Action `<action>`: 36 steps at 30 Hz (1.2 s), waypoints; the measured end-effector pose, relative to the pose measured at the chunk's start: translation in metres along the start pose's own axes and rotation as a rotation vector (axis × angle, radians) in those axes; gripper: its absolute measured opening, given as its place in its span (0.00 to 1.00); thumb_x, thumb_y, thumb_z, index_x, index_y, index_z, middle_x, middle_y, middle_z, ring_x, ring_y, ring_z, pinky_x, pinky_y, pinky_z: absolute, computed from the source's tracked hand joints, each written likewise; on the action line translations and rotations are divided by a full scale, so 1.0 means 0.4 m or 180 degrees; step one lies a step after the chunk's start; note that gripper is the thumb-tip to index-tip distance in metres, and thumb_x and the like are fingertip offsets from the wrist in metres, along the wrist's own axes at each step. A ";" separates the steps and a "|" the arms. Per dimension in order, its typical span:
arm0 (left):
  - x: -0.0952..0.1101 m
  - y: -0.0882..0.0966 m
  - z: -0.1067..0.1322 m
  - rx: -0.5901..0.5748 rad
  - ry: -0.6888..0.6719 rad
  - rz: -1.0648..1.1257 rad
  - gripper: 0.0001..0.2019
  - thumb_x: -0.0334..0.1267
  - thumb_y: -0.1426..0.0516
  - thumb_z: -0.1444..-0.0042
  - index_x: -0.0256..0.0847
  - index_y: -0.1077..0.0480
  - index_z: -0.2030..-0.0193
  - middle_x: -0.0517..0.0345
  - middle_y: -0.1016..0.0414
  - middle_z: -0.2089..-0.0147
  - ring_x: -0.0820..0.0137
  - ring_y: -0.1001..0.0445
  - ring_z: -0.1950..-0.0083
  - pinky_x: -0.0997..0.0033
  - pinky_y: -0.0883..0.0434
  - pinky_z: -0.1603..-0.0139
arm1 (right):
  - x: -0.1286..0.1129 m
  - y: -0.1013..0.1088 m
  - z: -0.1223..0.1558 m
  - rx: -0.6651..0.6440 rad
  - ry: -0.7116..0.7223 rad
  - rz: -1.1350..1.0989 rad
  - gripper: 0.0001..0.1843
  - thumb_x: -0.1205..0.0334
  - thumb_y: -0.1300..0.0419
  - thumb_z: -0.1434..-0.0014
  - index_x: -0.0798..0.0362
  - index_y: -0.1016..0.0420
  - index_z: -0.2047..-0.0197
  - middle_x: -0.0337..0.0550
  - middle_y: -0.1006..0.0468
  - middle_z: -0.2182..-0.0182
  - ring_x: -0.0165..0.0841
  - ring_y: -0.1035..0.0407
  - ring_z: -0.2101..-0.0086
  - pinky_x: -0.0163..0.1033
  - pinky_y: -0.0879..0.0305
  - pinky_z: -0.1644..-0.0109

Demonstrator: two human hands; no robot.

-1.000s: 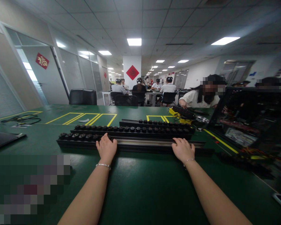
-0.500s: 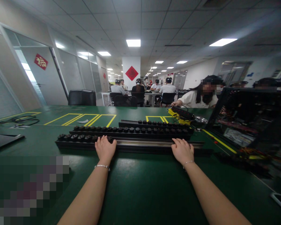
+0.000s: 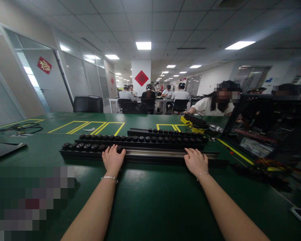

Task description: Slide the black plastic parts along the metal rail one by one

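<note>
A long black rail (image 3: 150, 160) lies across the green table in front of me. Several round, black, socket-like pieces (image 3: 87, 147) sit along its left part, while a bare metallic channel (image 3: 153, 153) shows further right. My left hand (image 3: 113, 159) is closed over the rail by the last pieces, thumb out to the right beside one black piece. Further along, my right hand (image 3: 196, 161) grips the same rail near its right end, fingers bent over the channel. Both palms hide parts of the rail. Right behind it lies a second black rail (image 3: 140, 144) with a row of similar round pieces.
A third, shorter rail (image 3: 137, 132) lies farther back. To the right stand an open computer case (image 3: 256, 134) with wires and a yellow bin (image 3: 198, 130). Black cables (image 3: 27, 128) lie at left. A co-worker (image 3: 205, 105) sits across the table.
</note>
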State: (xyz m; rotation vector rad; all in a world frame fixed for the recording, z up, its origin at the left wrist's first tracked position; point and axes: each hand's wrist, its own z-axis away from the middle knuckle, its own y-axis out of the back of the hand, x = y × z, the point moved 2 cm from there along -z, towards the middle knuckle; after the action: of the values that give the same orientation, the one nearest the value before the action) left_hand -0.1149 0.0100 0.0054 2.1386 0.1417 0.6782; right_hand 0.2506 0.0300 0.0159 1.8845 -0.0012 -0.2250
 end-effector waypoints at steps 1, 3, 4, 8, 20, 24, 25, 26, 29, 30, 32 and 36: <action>0.000 -0.001 0.000 -0.0013 -0.0011 -0.0020 0.26 0.50 0.50 0.47 0.40 0.32 0.45 0.54 0.34 0.39 0.57 0.43 0.36 0.51 0.50 0.35 | 0.000 0.000 0.000 -0.0003 -0.0001 0.0008 0.28 0.59 0.60 0.41 0.44 0.36 0.40 0.37 0.37 0.40 0.38 0.48 0.40 0.53 0.57 0.38; -0.001 -0.001 0.000 -0.0041 -0.0045 -0.0061 0.25 0.50 0.51 0.47 0.41 0.31 0.45 0.55 0.34 0.39 0.57 0.43 0.36 0.51 0.51 0.35 | 0.000 -0.001 0.000 -0.0005 0.0003 0.0006 0.28 0.59 0.60 0.41 0.44 0.36 0.40 0.38 0.37 0.40 0.38 0.48 0.40 0.53 0.57 0.38; -0.001 0.000 0.000 -0.0057 -0.0064 -0.0084 0.25 0.50 0.51 0.46 0.42 0.31 0.45 0.55 0.34 0.39 0.57 0.43 0.36 0.51 0.51 0.35 | -0.001 -0.001 0.000 -0.0004 0.0002 -0.0002 0.28 0.59 0.60 0.41 0.44 0.36 0.40 0.38 0.36 0.40 0.38 0.48 0.40 0.53 0.57 0.38; 0.000 0.003 0.001 -0.0166 -0.0122 -0.0216 0.26 0.52 0.52 0.46 0.43 0.31 0.44 0.56 0.35 0.38 0.56 0.44 0.35 0.50 0.51 0.35 | -0.002 0.001 0.002 -0.0007 -0.0013 -0.0053 0.28 0.59 0.61 0.41 0.44 0.35 0.40 0.37 0.36 0.40 0.38 0.48 0.40 0.53 0.58 0.37; 0.004 0.011 0.007 -0.0255 -0.0290 -0.0449 0.26 0.55 0.53 0.45 0.48 0.33 0.43 0.55 0.36 0.37 0.55 0.44 0.35 0.48 0.49 0.36 | -0.001 -0.002 -0.001 -0.0011 0.0009 0.0029 0.28 0.59 0.60 0.41 0.44 0.35 0.40 0.38 0.36 0.40 0.38 0.48 0.40 0.53 0.57 0.38; 0.002 0.012 0.004 -0.0346 -0.0315 -0.0439 0.26 0.56 0.54 0.45 0.50 0.33 0.43 0.55 0.38 0.36 0.56 0.44 0.35 0.47 0.50 0.36 | -0.001 -0.003 -0.001 0.0027 0.0011 0.0030 0.28 0.59 0.59 0.42 0.44 0.35 0.40 0.38 0.36 0.40 0.38 0.48 0.40 0.53 0.56 0.38; 0.002 0.012 0.003 -0.0372 -0.0332 -0.0436 0.26 0.56 0.54 0.45 0.50 0.34 0.43 0.55 0.38 0.36 0.56 0.44 0.35 0.47 0.50 0.36 | -0.001 -0.004 -0.002 0.0039 0.0007 0.0023 0.28 0.59 0.59 0.42 0.44 0.35 0.41 0.38 0.35 0.41 0.38 0.48 0.40 0.53 0.56 0.38; 0.002 0.012 0.003 -0.0394 -0.0352 -0.0436 0.26 0.56 0.54 0.44 0.49 0.34 0.43 0.54 0.38 0.36 0.56 0.44 0.35 0.47 0.51 0.36 | -0.002 -0.004 -0.002 0.0049 0.0001 0.0015 0.28 0.59 0.59 0.42 0.44 0.34 0.41 0.38 0.35 0.41 0.38 0.48 0.41 0.53 0.56 0.38; 0.003 0.012 0.004 -0.0437 -0.0435 -0.0440 0.27 0.55 0.55 0.44 0.48 0.34 0.42 0.54 0.39 0.36 0.56 0.46 0.33 0.45 0.52 0.35 | -0.002 -0.003 -0.004 0.0044 -0.0006 -0.0015 0.27 0.59 0.59 0.42 0.43 0.34 0.41 0.37 0.34 0.41 0.38 0.47 0.41 0.53 0.55 0.39; 0.004 0.013 0.005 -0.0445 -0.0462 -0.0436 0.27 0.55 0.55 0.43 0.48 0.35 0.42 0.54 0.39 0.35 0.56 0.47 0.33 0.44 0.53 0.35 | -0.002 -0.003 -0.004 0.0035 -0.0004 -0.0025 0.27 0.59 0.59 0.42 0.43 0.34 0.42 0.37 0.34 0.42 0.38 0.47 0.41 0.53 0.55 0.39; 0.007 0.013 0.007 -0.0487 -0.0507 -0.0422 0.27 0.54 0.56 0.43 0.47 0.36 0.41 0.55 0.40 0.35 0.56 0.49 0.32 0.43 0.54 0.35 | -0.001 -0.002 -0.005 0.0034 0.0000 -0.0051 0.27 0.59 0.59 0.42 0.43 0.34 0.42 0.37 0.34 0.42 0.38 0.47 0.41 0.53 0.55 0.39; 0.011 0.014 0.010 -0.0543 -0.0564 -0.0424 0.27 0.54 0.56 0.42 0.46 0.37 0.40 0.55 0.41 0.35 0.56 0.49 0.32 0.42 0.56 0.35 | 0.001 -0.004 -0.004 0.0103 0.0000 -0.0096 0.26 0.60 0.59 0.42 0.43 0.33 0.43 0.37 0.33 0.42 0.38 0.46 0.42 0.52 0.54 0.39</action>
State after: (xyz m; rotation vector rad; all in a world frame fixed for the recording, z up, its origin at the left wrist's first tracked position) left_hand -0.1098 0.0053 0.0096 1.9941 0.1243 0.4063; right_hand 0.2510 0.0319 0.0150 1.9176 0.0236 -0.2469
